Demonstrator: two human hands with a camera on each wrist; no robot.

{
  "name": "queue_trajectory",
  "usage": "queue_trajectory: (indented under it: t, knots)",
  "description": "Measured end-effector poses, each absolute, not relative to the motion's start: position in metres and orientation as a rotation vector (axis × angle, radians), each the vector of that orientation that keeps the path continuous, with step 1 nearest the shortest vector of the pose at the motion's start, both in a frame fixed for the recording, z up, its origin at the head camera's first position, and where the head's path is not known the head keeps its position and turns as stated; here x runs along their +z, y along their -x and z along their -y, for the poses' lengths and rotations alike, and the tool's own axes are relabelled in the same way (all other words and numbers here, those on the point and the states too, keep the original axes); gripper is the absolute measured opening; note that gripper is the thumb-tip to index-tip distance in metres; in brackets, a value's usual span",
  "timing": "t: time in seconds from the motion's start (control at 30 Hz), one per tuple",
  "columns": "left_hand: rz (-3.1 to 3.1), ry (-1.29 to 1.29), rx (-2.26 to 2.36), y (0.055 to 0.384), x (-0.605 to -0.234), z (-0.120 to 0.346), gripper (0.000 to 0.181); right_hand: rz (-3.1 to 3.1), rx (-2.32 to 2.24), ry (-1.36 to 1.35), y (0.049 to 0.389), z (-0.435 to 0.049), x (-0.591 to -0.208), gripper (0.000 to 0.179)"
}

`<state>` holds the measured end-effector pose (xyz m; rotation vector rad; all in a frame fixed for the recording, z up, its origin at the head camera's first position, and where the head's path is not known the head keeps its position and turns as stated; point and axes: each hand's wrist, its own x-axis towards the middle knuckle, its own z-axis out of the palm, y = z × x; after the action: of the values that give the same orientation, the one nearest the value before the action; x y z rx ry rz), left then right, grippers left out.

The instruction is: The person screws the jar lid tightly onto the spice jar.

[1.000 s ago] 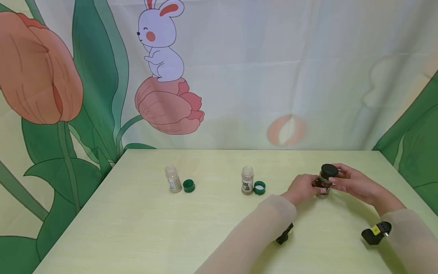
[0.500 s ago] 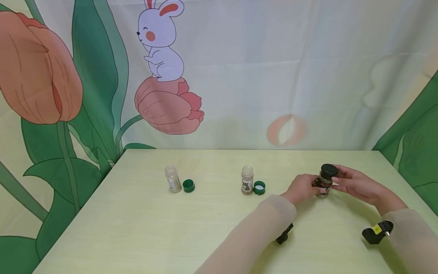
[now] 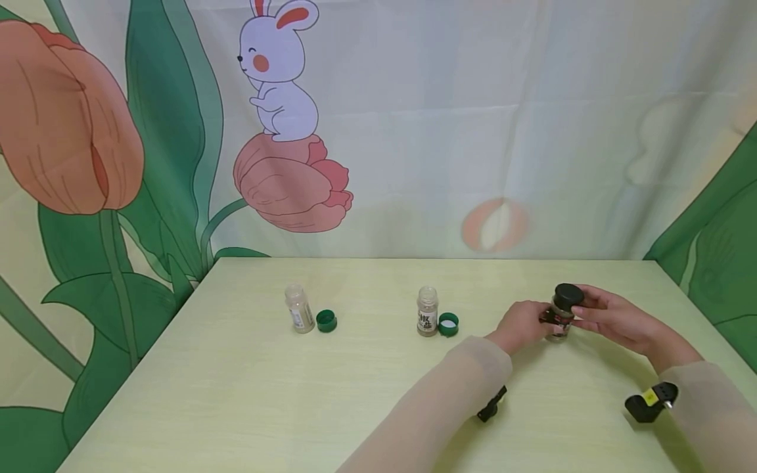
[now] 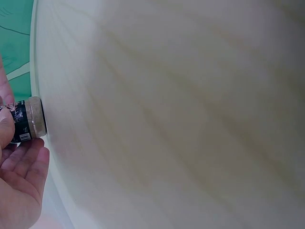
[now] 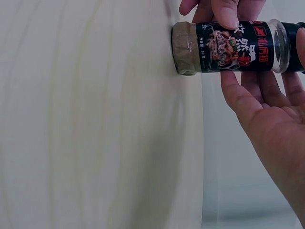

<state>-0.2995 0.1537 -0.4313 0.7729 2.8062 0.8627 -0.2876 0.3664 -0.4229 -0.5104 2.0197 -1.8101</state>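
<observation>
A spice jar with a black label and black lid stands upright on the right part of the table. My left hand grips its body from the left, thumb across the label in the right wrist view. Around the lid, from the right, my right hand holds with thumb and fingers. Brown powder shows through the clear base of the jar. In the left wrist view, both hands meet around the jar at the left edge.
Two uncapped clear shaker jars stand on the table: one at left, one mid-table. Each has a green cap beside it, the left cap and the middle cap. A printed curtain hangs behind the table's back edge.
The right hand's fingers shift slightly at the lid. The left hand, the jar and the other things stay in place.
</observation>
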Motion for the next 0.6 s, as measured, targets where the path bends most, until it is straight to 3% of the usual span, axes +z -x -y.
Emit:
queue_trajectory:
  t: [0.6]
  knots:
    - [-2.784,-0.742,0.906,0.2980,-0.4300,-0.1526,0.026,-2.140,-1.754,0.419,0.2849,-0.3607,-0.4222,0.037]
